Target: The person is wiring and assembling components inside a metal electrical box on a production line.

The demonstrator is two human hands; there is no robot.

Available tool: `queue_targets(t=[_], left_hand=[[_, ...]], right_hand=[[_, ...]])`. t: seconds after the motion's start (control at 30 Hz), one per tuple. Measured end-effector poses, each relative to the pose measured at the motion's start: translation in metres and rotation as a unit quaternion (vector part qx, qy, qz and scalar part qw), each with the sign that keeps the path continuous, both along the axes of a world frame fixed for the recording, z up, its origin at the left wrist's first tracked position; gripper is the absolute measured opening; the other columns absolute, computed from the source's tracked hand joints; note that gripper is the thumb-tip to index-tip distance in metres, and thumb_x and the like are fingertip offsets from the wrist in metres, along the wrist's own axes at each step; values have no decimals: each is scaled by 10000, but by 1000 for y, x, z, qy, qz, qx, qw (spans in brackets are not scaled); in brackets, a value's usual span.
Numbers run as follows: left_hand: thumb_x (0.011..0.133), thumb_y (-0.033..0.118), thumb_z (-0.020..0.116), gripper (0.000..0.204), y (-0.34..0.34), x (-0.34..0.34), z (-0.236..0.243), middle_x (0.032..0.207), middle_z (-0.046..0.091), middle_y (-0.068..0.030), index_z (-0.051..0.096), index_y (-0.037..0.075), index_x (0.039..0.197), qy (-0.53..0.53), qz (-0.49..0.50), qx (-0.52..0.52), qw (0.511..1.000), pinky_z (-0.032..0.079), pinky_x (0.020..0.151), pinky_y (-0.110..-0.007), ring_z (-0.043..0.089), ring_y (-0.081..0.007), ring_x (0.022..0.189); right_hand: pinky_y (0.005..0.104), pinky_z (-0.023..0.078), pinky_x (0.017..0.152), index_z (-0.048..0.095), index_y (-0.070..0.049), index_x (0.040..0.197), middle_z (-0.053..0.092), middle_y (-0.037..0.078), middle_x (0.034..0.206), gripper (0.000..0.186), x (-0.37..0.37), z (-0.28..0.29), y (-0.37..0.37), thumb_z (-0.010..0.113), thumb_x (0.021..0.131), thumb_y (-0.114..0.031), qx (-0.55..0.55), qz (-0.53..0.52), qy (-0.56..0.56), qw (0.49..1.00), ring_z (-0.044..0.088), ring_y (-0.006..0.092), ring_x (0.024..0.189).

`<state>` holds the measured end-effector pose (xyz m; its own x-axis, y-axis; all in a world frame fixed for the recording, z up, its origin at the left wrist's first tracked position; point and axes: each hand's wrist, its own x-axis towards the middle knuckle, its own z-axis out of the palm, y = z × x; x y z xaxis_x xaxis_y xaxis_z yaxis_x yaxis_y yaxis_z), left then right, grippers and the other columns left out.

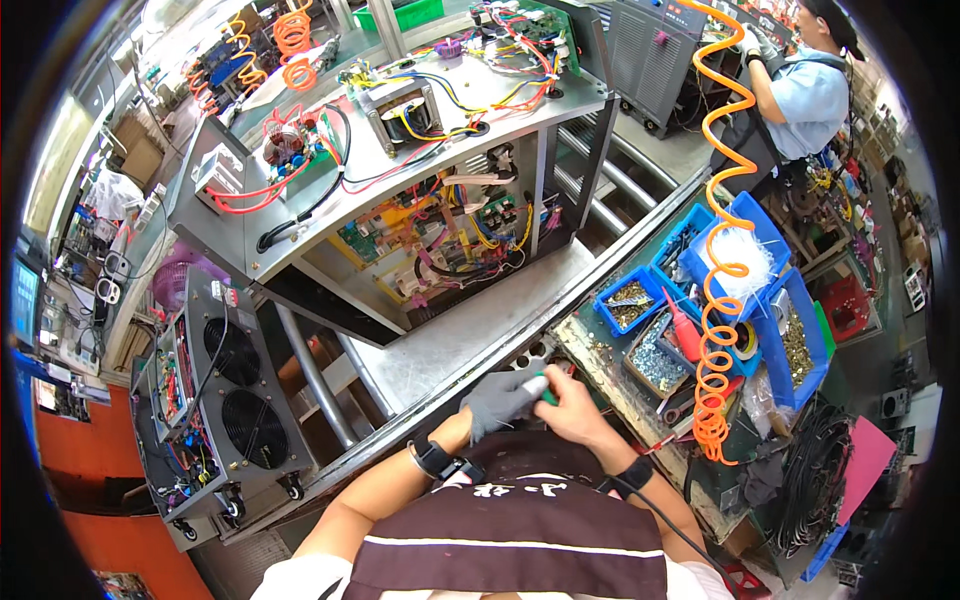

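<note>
Low in the middle of the frame, the gloved fingers of the left hand (497, 400) are curling tight around a small green-tipped tool (540, 389), and the bare right hand (570, 402) is clasping the same tool from the other side. Both hands are pressing together just above a dark apron (520, 530). To the right, blue bins of screws (640, 300) are sitting beneath an orange coiled hose (722, 300). Above, an open machine chassis (400, 190) is filling the upper centre.
</note>
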<state>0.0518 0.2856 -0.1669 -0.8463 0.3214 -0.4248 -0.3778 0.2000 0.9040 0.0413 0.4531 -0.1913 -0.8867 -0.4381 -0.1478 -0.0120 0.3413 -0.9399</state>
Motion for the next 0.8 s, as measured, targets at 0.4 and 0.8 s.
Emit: queue_targets(t=[0.4, 0.8], left_hand=[[836, 255, 583, 263, -63, 33, -1, 658, 551, 15, 647, 2, 805, 44, 40, -167, 984, 390, 586, -233, 461, -53, 650], [846, 204, 584, 197, -61, 8, 28, 685, 597, -17, 640, 17, 818, 159, 9, -56, 986, 416, 561, -267, 522, -84, 631]], right_hand=[[247, 446, 674, 559, -7, 908, 580, 61, 797, 203, 5, 19, -22, 639, 729, -59, 6, -101, -72, 992, 549, 117, 724], [410, 454, 803, 504, 17, 1029, 566, 173, 901, 365, 29, 21, -41, 551, 668, -5, 0, 31, 297, 954, 550, 331, 891]])
